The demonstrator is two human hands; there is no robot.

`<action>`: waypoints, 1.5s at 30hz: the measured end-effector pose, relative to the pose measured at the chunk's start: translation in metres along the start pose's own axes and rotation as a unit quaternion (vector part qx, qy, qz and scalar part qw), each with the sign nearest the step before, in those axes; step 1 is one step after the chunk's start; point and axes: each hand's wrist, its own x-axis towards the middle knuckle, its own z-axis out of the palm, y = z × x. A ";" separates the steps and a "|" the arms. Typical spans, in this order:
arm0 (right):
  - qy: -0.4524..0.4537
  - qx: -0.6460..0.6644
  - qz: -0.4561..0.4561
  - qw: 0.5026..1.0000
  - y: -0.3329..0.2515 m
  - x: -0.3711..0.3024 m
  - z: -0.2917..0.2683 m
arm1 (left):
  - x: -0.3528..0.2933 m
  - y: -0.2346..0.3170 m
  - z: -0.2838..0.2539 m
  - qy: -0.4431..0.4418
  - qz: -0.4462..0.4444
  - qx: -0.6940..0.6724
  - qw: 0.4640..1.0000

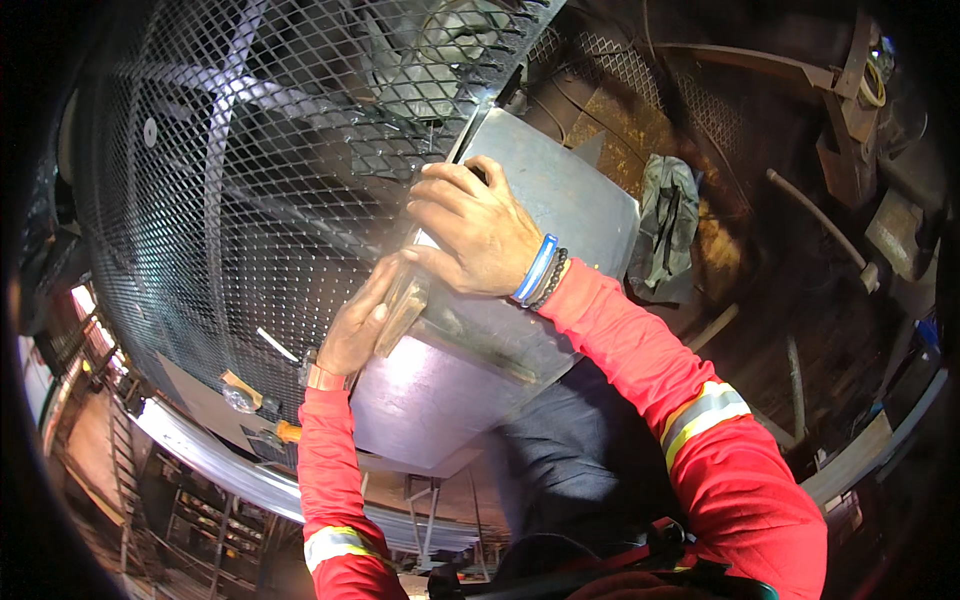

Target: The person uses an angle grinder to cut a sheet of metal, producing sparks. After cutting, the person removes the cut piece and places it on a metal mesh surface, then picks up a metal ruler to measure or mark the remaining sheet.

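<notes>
A grey bent metal sheet (560, 180) lies under my hands, beside a large panel of metal mesh (270, 200). My right hand (475, 225) is closed over the sheet's left edge, fingers curled toward the mesh. Just below it, my left hand (358, 322) is closed with its fingers together, against a short wooden block (403, 318). The block sits tilted along the sheet's edge; its upper end is partly covered by my hands. A lower, brightly lit face of metal (425, 400) spreads toward me.
A crumpled grey-green cloth (665, 225) lies right of the sheet. Near my left forearm are an orange handle (288, 432) and a small clear round object (240, 398). Metal bars and a rod (815, 215) are at the right. A metal frame (425, 520) stands below the sheet.
</notes>
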 end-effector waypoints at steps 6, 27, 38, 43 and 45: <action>-0.040 0.009 0.029 0.999 0.002 0.001 -0.005 | 0.007 0.012 -0.006 -0.011 -0.014 0.069 0.997; 0.368 0.102 0.296 0.875 0.030 -0.075 -0.089 | -0.104 -0.062 0.000 0.043 -0.179 -0.131 0.974; 0.315 0.108 0.564 0.755 0.058 -0.279 -0.116 | -0.190 -0.139 0.021 0.230 -0.124 0.189 0.947; 0.155 -0.050 0.133 0.978 -0.049 -0.117 -0.084 | -0.185 -0.149 0.047 0.389 -0.046 0.215 0.895; 0.053 -0.134 -0.005 0.990 -0.100 -0.063 -0.059 | -0.185 -0.127 0.048 0.406 -0.053 0.225 0.884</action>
